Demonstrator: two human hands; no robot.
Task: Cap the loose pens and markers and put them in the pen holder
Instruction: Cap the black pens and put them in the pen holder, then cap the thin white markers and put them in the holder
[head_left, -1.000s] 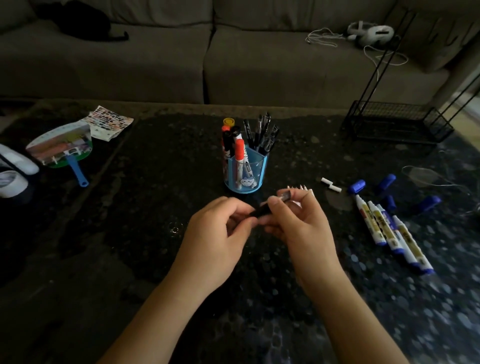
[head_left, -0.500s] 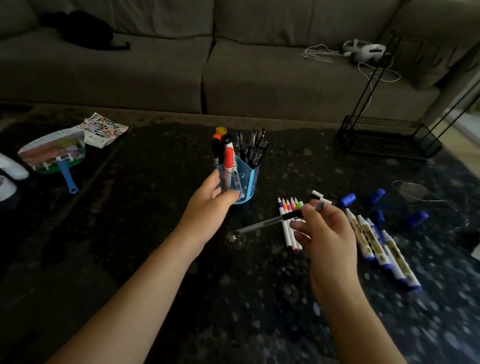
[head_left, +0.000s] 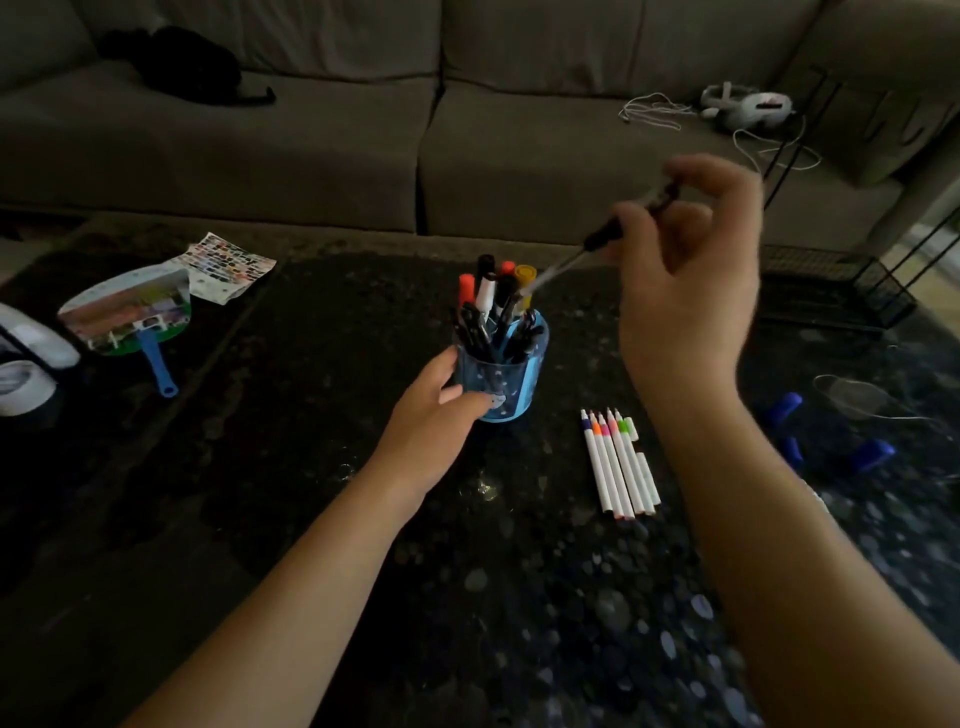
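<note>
A blue translucent pen holder stands mid-table, filled with several pens and markers. My left hand grips its left side. My right hand is raised to the right of the holder and pinches a thin black pen, whose lower tip slants down to just above the holder's rim. Several white fine markers with uncapped coloured tips lie side by side on the table to the right of the holder. Blue marker caps lie further right, partly hidden by my right forearm.
A hand fan with a blue handle and a printed sheet lie at the left. White objects sit at the far left edge. A black wire rack stands at the back right. A grey sofa runs behind the table.
My right hand has lifted the black pen from low over the table up and toward the holder. My left hand has closed around the holder's side.
</note>
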